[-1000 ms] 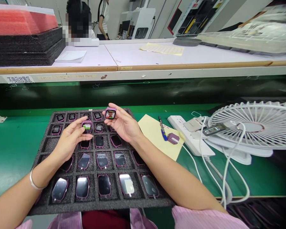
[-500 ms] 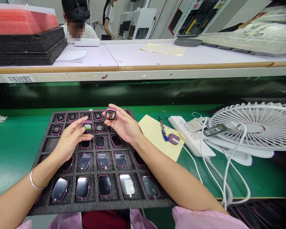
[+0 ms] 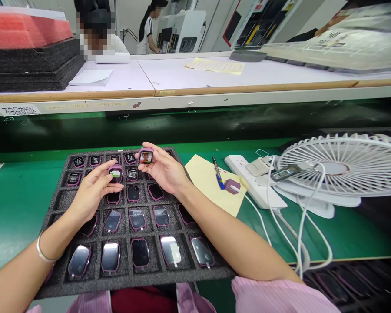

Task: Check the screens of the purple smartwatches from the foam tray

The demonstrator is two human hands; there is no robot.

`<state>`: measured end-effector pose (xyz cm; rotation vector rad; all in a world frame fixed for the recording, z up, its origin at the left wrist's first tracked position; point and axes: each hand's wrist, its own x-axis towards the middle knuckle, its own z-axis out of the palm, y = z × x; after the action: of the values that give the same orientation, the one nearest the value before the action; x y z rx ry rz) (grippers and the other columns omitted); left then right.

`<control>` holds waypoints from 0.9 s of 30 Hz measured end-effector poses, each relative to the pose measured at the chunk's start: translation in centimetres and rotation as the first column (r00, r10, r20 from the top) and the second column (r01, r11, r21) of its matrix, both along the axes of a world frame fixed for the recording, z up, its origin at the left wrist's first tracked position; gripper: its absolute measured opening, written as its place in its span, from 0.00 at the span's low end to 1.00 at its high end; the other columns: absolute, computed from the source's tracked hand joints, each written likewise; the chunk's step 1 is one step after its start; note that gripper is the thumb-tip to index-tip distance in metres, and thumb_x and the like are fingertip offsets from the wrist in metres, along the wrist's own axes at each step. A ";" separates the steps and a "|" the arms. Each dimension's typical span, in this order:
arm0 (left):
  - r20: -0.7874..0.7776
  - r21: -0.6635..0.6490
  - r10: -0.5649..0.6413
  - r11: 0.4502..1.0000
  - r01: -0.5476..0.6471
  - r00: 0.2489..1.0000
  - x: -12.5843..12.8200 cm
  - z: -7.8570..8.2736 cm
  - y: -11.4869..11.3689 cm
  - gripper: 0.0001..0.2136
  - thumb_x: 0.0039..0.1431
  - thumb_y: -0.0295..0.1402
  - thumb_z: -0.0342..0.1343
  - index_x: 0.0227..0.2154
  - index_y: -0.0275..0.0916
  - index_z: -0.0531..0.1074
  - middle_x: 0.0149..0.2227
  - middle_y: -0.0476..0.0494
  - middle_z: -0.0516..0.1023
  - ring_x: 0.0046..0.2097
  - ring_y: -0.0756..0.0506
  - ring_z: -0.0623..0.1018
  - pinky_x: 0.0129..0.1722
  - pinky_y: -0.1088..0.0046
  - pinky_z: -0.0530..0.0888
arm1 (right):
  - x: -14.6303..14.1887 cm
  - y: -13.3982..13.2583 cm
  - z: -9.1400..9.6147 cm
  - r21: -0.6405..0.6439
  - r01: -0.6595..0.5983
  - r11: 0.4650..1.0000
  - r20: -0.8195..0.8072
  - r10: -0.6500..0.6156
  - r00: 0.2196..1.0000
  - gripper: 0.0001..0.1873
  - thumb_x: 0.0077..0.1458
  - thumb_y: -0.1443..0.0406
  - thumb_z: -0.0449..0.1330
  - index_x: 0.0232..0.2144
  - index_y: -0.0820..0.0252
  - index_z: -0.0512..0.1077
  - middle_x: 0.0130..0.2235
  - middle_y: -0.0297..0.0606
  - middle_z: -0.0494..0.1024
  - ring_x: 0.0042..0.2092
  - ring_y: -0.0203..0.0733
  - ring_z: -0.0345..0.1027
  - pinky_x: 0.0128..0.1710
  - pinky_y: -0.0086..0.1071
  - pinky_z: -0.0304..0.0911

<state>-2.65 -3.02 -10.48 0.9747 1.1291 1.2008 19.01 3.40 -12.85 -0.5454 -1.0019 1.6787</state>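
Note:
A black foam tray (image 3: pixel 57 201) lies on the green mat, its pockets filled with several purple-rimmed smartwatch bodies. My left hand (image 3: pixel 89 195) hovers over the tray's upper middle, fingers pinched on one watch body (image 3: pixel 116 173) whose screen glows green and white. My right hand (image 3: pixel 164 169) is just to the right, holding a second watch body (image 3: pixel 146 155) between thumb and fingertips, its lit screen showing a colourful picture. Both hands are held close together above the tray. A silver bangle (image 3: pixel 42 254) circles my left wrist.
A yellow paper (image 3: pixel 205 180) with a blue pen (image 3: pixel 217 174) lies right of the tray. Beyond it are a white power strip (image 3: pixel 247 180), a purple charger puck (image 3: pixel 232 186), cables and a white fan (image 3: pixel 342 167). Two other people work behind the raised white shelf (image 3: pixel 195 74).
The view has shifted slightly, so everything sits a little further left. Both hands keep the same hold on their watch bodies.

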 end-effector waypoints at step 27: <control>0.082 0.078 0.045 0.996 -0.052 0.996 -0.4 0.8 0.7 0.15 0.56 0.34 0.60 0.47 0.39 0.73 0.39 0.47 0.80 0.31 0.46 0.83 0.36 0.65 0.81 | -0.8 -1.5 0.3 -0.006 -0.038 0.999 0.157 0.038 0.987 0.23 0.51 0.54 0.71 0.45 0.56 0.72 0.38 0.36 0.83 0.28 0.35 0.73 0.29 0.30 0.68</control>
<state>-3.08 -2.35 -9.67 0.9555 1.0537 1.3214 18.25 1.90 -12.50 -0.6730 -1.1293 1.6914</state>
